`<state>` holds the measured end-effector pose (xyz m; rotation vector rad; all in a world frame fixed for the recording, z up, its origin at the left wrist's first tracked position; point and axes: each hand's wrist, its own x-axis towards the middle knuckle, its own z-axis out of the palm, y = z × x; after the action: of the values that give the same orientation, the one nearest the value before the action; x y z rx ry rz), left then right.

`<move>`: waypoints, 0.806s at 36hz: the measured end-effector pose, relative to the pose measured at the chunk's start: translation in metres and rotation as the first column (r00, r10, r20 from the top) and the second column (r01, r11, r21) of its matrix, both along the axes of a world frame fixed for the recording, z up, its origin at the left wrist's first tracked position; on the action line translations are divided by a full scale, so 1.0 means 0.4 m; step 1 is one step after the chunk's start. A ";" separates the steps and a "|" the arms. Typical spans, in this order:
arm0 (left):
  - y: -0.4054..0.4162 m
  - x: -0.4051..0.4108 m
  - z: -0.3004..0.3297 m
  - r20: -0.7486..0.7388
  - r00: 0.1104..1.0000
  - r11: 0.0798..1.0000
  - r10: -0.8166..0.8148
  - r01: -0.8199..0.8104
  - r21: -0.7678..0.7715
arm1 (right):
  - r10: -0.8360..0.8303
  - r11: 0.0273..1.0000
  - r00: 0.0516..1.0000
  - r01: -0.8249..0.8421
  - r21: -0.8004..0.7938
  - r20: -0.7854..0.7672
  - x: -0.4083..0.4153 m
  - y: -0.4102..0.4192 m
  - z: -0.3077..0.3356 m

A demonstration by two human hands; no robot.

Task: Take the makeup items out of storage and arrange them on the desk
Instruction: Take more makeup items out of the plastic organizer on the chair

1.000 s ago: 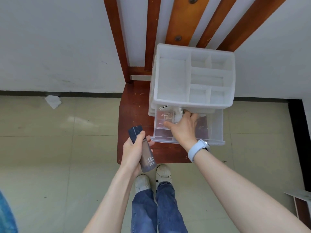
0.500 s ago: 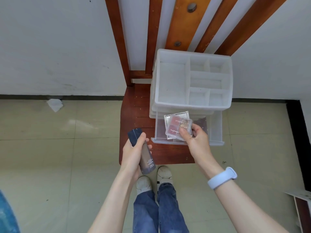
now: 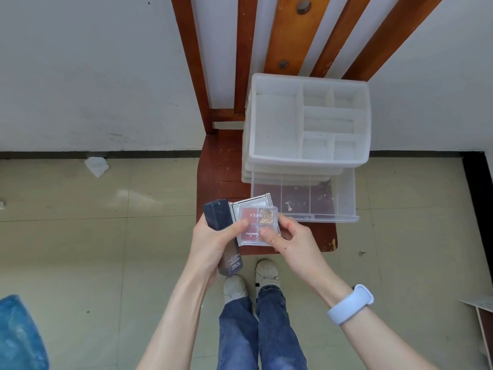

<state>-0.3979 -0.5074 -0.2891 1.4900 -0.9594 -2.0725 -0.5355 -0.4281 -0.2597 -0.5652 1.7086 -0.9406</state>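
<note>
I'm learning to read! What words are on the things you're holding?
"LAMEILA": on the clear palette, reading sideways.
Cursive word along the palette's lower edge: partly hidden by fingers, not readable.
Small print on the dark bottle: too small to read.
No other text shows.

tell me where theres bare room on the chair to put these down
Bare chair seat lies left of the white organizer. The open drawer covers the right front, and both hands crowd the front edge. The drawer's compartments look nearly empty.

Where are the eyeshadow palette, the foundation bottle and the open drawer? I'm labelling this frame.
eyeshadow palette (image 3: 257,225), head view, clear lid.
foundation bottle (image 3: 216,216), head view, dark cap.
open drawer (image 3: 344,201), head view, right compartment.
</note>
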 end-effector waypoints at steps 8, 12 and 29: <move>0.019 0.010 -0.001 0.036 0.998 0.999 0.044 -0.045 0.017 | -0.013 0.997 1.000 0.012 0.075 0.005 0.003 0.022 -0.013; 0.030 0.031 -0.011 0.088 0.992 0.995 0.093 -0.095 0.024 | -0.401 0.904 0.898 0.355 0.238 0.183 -0.027 0.038 -0.045; 0.049 0.055 -0.021 0.148 0.979 0.989 0.141 -0.147 0.030 | -0.670 0.662 0.426 0.714 0.228 0.608 -0.157 -0.102 -0.054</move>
<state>-0.3759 -0.4877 -0.2976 1.6985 -0.8385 -1.9141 -0.5984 -0.4687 -0.2813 0.5081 1.2114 -1.5632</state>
